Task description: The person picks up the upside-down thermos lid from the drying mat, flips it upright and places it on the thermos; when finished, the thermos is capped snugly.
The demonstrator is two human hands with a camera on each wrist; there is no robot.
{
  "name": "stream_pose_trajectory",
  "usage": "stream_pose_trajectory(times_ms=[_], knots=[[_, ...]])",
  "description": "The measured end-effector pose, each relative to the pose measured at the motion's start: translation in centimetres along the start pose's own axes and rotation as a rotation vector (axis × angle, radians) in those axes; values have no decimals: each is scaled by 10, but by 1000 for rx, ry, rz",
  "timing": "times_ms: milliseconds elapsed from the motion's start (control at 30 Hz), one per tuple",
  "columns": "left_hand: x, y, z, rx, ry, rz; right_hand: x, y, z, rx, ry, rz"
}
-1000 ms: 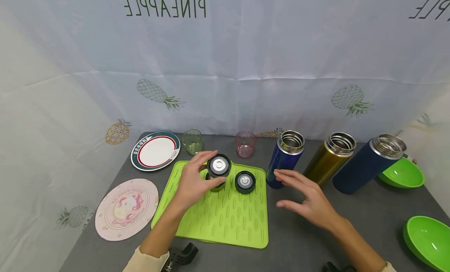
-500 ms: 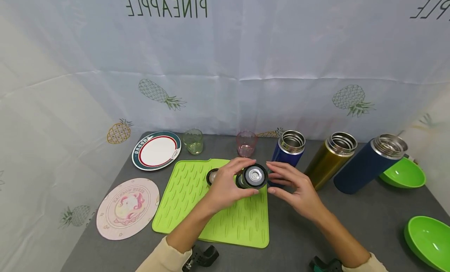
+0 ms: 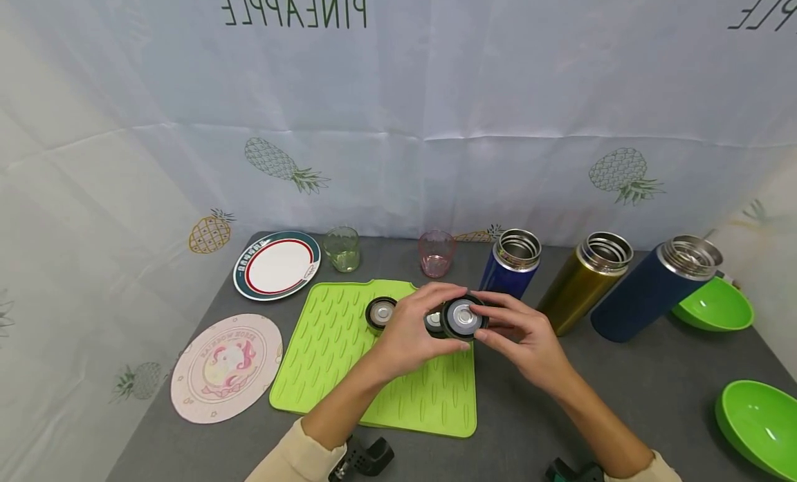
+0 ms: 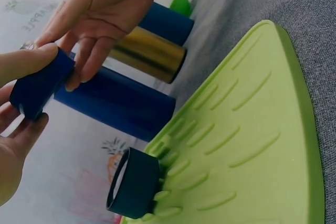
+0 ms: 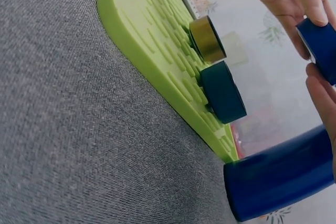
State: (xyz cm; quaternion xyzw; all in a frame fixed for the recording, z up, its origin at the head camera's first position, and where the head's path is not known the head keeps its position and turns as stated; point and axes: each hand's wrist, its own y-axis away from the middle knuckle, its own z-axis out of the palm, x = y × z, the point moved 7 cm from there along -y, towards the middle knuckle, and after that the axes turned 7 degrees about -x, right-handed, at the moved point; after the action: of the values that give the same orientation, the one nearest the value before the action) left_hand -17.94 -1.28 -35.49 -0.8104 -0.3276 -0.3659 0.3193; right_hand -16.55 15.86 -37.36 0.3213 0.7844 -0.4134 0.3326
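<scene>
A pale cloth printed with pineapples (image 3: 398, 88) hangs behind the grey tabletop (image 3: 529, 427). A ribbed green mat (image 3: 324, 350) lies in the middle. To its right stand three uncapped bottles: navy (image 3: 644, 299) farthest right, gold (image 3: 575, 288) in the middle, blue (image 3: 506, 281) nearest the mat. A pink round mat (image 3: 227, 368) and a rimmed plate (image 3: 277, 266) lie at left; two green bowls (image 3: 759, 427) sit at right. The left hand (image 3: 411, 333) keeps a narrow grip on the blue lid (image 3: 461, 318), raised above the mat's right edge; the right hand (image 3: 526, 337) pinches its other side. Two glasses (image 3: 436, 254) stand behind the mat. On the mat, a teal lid (image 5: 223, 92) and a gold lid (image 5: 207, 39) rest side by side, silver discs up.
</scene>
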Motion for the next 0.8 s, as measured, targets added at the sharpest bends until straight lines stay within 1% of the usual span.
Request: stream_pose_trajectory(times_ms=[133, 267, 567, 667, 800], knots=[[0, 0, 1, -15, 47, -5, -1, 1, -2, 12, -7, 10], [-1, 1, 2, -25, 107, -14, -5, 3, -4, 29, -23, 2], [-5, 1, 1, -33, 195, -76, -11, 5, -9, 68, -60, -135], [-6, 1, 0, -29, 226, -98, -11, 5, -10, 73, -42, -142], [-6, 1, -3, -23, 250, -108, -11, 4, -10, 66, -21, -143]])
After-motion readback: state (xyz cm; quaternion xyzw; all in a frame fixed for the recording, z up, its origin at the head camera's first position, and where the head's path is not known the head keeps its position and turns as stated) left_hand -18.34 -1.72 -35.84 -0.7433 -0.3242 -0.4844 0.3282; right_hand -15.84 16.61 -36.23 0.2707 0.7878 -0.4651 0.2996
